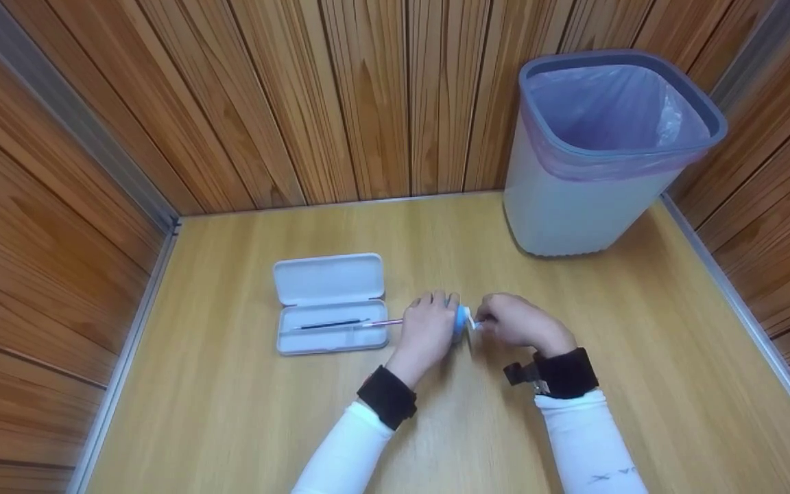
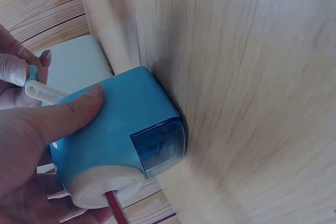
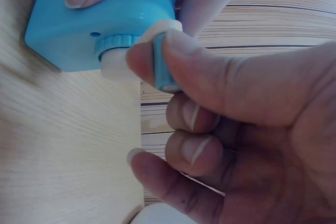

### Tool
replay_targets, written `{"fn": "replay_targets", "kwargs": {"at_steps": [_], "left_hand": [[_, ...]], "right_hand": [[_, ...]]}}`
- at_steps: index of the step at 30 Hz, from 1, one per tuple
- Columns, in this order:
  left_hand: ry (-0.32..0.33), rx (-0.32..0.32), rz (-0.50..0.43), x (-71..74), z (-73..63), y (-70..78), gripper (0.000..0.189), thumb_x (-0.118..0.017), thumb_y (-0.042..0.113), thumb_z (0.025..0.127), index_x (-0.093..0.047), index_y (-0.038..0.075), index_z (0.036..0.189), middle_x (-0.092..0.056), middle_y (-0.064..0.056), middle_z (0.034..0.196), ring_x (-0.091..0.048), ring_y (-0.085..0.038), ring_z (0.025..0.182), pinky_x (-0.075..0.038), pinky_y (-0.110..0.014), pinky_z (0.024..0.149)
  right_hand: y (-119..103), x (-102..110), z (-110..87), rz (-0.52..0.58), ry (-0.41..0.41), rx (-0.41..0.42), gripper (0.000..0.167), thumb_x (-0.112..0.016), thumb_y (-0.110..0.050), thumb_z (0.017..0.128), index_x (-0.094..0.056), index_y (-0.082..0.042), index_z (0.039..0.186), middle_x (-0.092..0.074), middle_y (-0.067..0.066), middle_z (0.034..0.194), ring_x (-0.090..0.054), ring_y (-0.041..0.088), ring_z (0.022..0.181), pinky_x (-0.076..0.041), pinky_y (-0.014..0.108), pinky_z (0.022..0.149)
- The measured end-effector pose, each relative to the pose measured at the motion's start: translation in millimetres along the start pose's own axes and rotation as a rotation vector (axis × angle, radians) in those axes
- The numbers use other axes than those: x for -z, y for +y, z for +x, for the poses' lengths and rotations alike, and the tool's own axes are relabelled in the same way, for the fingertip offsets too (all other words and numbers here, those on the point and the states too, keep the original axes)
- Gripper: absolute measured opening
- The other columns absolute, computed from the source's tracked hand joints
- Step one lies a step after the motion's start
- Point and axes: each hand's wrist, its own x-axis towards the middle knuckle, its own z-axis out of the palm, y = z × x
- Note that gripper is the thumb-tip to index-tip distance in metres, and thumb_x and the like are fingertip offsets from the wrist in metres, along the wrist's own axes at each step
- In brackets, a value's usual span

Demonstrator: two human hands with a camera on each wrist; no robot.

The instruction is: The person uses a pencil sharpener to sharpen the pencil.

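My left hand grips a blue crank pencil sharpener, thumb across its top. A reddish pencil is in the cream front opening; its other end reaches over the pencil case in the head view. Low on the sharpener's front is a dark see-through shavings drawer. On the opposite side, my right hand pinches the blue crank knob between thumb and index finger. The pencil's inserted tip is hidden. To the left, a pale pencil case lies with its lid raised, a dark slim pencil or pen inside.
A pale waste bin with a grey rim and a pinkish liner stands at the back right. Wood-plank walls rise behind and at both sides of the wooden tabletop.
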Motion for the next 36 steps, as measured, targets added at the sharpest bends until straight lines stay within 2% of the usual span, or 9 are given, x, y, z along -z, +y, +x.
{"fn": "replay_targets", "kwargs": {"at_steps": [4, 12, 21, 26, 33, 36], "left_hand": [[0.017, -0.005, -0.007, -0.6, 0.2, -0.4, 0.035, -0.061, 0.015, 0.095, -0.062, 0.015, 0.130, -0.063, -0.008, 0.111, -0.061, -0.024, 0.100, -0.054, -0.036, 0.082], [0.007, 0.002, 0.018, -1.0, 1.2, 0.0, 0.035, -0.063, 0.017, 0.094, -0.063, 0.016, 0.129, -0.064, -0.007, 0.109, -0.061, -0.023, 0.095, -0.054, -0.034, 0.075], [-0.004, -0.009, 0.013, -1.2, 1.3, 0.1, 0.035, -0.062, 0.019, 0.095, -0.062, 0.015, 0.130, -0.063, -0.007, 0.111, -0.061, -0.023, 0.098, -0.055, -0.035, 0.078], [0.024, -0.008, 0.011, -2.1, 1.5, -0.1, 0.033, -0.063, 0.018, 0.095, -0.063, 0.015, 0.128, -0.064, -0.007, 0.108, -0.061, -0.023, 0.096, -0.055, -0.035, 0.076], [0.012, -0.011, 0.005, -1.8, 0.7, -0.1, 0.037, -0.064, 0.021, 0.094, -0.062, 0.015, 0.130, -0.064, -0.008, 0.111, -0.061, -0.024, 0.099, -0.055, -0.036, 0.078], [0.005, -0.011, 0.004, -0.9, 0.5, 0.4, 0.039, -0.065, 0.022, 0.094, -0.061, 0.015, 0.132, -0.064, -0.009, 0.113, -0.061, -0.025, 0.101, -0.055, -0.036, 0.080]], "right_hand": [[-2.6, 2.7, 0.2, -0.013, 0.043, 0.015, 0.014, -0.065, -0.009, 0.094, -0.070, -0.003, 0.106, -0.063, 0.003, 0.090, -0.059, 0.020, 0.079, -0.053, 0.037, 0.070], [0.7, 2.5, 2.9, -0.039, 0.118, 0.104, 0.011, -0.066, -0.007, 0.092, -0.071, -0.001, 0.101, -0.063, 0.004, 0.091, -0.061, 0.022, 0.083, -0.054, 0.039, 0.073], [1.4, 4.6, 7.3, -0.020, 0.141, 0.041, 0.016, -0.064, -0.010, 0.095, -0.071, -0.004, 0.108, -0.063, 0.004, 0.098, -0.062, 0.024, 0.091, -0.054, 0.041, 0.080], [1.5, 6.8, 11.5, -0.006, 0.139, 0.016, 0.018, -0.063, -0.012, 0.096, -0.072, -0.005, 0.110, -0.063, 0.006, 0.102, -0.062, 0.026, 0.094, -0.053, 0.043, 0.083], [3.8, 6.1, 15.5, -0.018, 0.172, 0.003, 0.018, -0.064, -0.014, 0.096, -0.072, -0.007, 0.110, -0.062, 0.004, 0.099, -0.062, 0.025, 0.092, -0.054, 0.040, 0.079], [6.5, 4.0, 18.7, -0.033, 0.207, 0.027, 0.017, -0.064, -0.013, 0.096, -0.073, -0.006, 0.108, -0.061, 0.003, 0.097, -0.061, 0.024, 0.090, -0.054, 0.040, 0.077]]}}
